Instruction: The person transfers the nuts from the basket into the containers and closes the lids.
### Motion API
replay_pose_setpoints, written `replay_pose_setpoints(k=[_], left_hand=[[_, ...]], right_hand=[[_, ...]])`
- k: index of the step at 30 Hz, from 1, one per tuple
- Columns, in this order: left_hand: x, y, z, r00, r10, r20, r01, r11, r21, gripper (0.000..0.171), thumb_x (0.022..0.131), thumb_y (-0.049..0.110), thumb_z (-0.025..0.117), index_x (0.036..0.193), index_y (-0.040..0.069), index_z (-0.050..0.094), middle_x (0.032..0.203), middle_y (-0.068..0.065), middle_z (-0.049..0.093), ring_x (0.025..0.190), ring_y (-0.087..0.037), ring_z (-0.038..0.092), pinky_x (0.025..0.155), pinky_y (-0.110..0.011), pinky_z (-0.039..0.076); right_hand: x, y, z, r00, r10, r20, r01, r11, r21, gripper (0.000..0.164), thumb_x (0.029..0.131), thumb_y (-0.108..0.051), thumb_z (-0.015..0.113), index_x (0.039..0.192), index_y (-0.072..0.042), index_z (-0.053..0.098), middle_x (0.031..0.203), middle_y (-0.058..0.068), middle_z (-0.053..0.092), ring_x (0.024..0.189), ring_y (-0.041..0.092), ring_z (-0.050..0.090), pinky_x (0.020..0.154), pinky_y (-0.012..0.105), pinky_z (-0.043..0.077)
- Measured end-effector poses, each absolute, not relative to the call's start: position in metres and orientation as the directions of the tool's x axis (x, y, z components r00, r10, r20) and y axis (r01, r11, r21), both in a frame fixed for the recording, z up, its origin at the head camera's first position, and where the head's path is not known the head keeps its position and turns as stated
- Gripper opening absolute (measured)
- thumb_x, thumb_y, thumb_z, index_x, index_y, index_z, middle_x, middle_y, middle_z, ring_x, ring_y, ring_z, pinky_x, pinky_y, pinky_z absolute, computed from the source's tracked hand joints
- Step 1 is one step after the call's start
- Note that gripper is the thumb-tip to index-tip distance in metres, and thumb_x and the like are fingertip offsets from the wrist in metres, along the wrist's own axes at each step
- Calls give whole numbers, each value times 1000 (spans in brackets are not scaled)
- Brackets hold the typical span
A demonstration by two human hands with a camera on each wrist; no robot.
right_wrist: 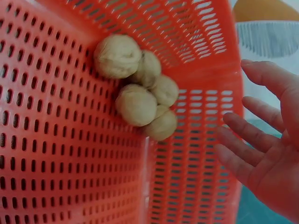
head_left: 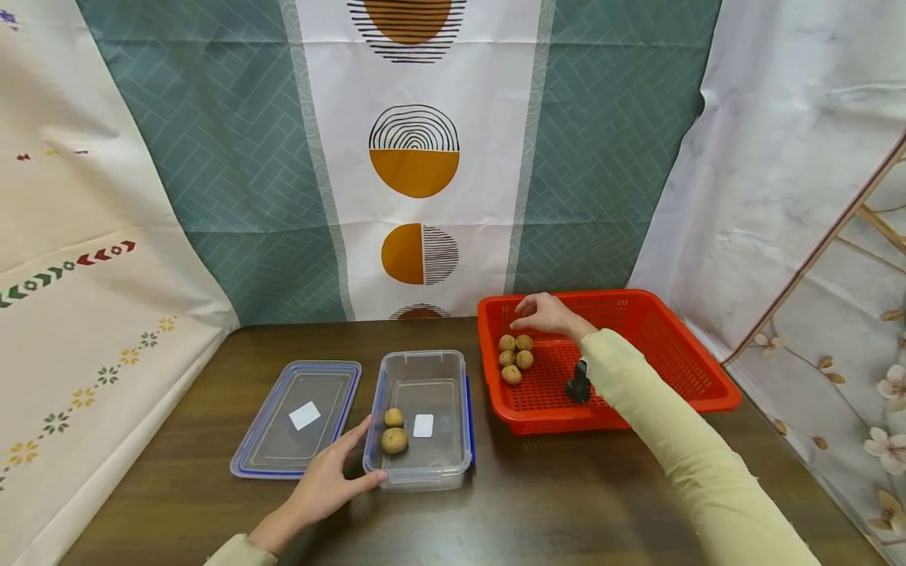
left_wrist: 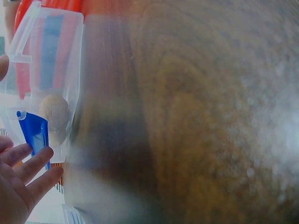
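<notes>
A clear plastic container (head_left: 446,401) with two walnuts (head_left: 394,440) in its left side stands on the table. My left hand (head_left: 327,478) rests against its near left corner, thumb at the front and fingers along the left side. In the left wrist view those fingers lie straight by a blue latch (left_wrist: 35,133). My right hand (head_left: 545,313) is over the far left part of a red perforated basket (head_left: 637,306), above several walnuts (head_left: 524,359) clustered there. The right wrist view shows its fingers (right_wrist: 240,144) spread with nothing between them, apart from the walnuts (right_wrist: 136,105).
A clear lid (head_left: 283,440) with a blue seal and a white label lies flat left of the container. Patterned cloth (head_left: 418,275) hangs behind the dark wooden table (head_left: 538,503) and along both sides. A small black device (head_left: 578,385) shows below my right wrist.
</notes>
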State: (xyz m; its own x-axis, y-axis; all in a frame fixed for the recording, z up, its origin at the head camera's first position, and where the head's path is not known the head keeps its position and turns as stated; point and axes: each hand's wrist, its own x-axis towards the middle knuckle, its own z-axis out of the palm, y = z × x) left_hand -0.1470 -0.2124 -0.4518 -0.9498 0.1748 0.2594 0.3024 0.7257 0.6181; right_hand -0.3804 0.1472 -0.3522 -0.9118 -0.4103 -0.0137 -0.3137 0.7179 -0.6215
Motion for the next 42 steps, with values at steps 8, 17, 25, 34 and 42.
replay_pose_setpoints(k=[8, 17, 25, 34, 42], left_hand=[[-149, -212, -452, -954, 179, 243, 295, 715, 634, 81, 72, 45, 72, 139, 13, 39, 136, -9, 44, 116, -25, 50, 88, -42, 46], [-147, -213, -452, -958, 166, 234, 280, 713, 643, 82, 72, 45, 72, 139, 12, 39, 136, -10, 45, 117, -26, 49, 88, -41, 47], [-148, -212, -452, -959, 171, 225, 279, 699, 658, 82, 72, 44, 73, 139, 13, 38, 136, -9, 44, 118, -24, 47, 88, -39, 47], [-147, -212, -455, -958, 171, 229, 282, 699, 657, 82, 72, 44, 73, 139, 13, 38, 137, -8, 44, 117, -24, 48, 89, -39, 47], [-147, -213, -453, -954, 171, 244, 292, 701, 650, 81, 72, 43, 73, 139, 12, 39, 136, -9, 45, 118, -24, 47, 88, -40, 47]], right_hand=[[-392, 153, -377, -908, -416, -51, -306, 741, -598, 40, 81, -15, 67, 113, 6, 57, 111, 22, 57, 101, 34, 53, 82, 41, 48], [-393, 153, -393, -899, -426, -101, -300, 768, -565, 32, 80, -9, 64, 109, 6, 60, 104, 21, 61, 97, 34, 55, 80, 40, 49], [-400, 157, -405, -903, -417, -102, -284, 758, -587, 28, 79, -4, 63, 106, 4, 62, 102, 19, 62, 92, 30, 57, 77, 37, 50], [-403, 158, -410, -897, -436, -70, -317, 745, -587, 28, 77, -3, 63, 104, 5, 63, 97, 19, 63, 85, 27, 58, 71, 33, 49], [-404, 157, -407, -891, -449, -66, -322, 729, -604, 26, 79, 0, 62, 105, 7, 62, 100, 20, 61, 90, 30, 57, 73, 35, 50]])
